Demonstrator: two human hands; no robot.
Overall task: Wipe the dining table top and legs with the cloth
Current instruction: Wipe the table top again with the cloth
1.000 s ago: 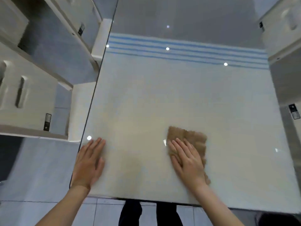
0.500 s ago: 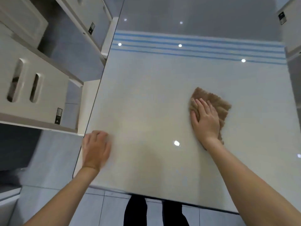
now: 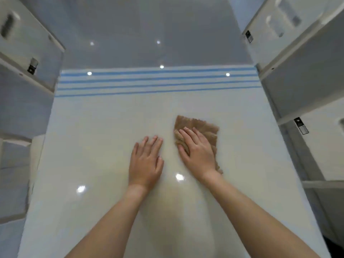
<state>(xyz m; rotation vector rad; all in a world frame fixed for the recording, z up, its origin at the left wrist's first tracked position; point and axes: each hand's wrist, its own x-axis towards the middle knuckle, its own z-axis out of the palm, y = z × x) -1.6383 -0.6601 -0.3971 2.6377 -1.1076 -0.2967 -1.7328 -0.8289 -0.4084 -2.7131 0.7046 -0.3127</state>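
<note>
Cloth flat on table top, right hand fingers straight pressing it, left hand fingers flat beside

The right hand covers much of the cloth; white furniture at both sides is blurred, cropped

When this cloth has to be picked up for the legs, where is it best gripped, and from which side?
Probably the far edge of the cloth, pinched from above. It lies flat on the table, and the right hand presses flat over its near part, so only the far and right margins are free.
</note>
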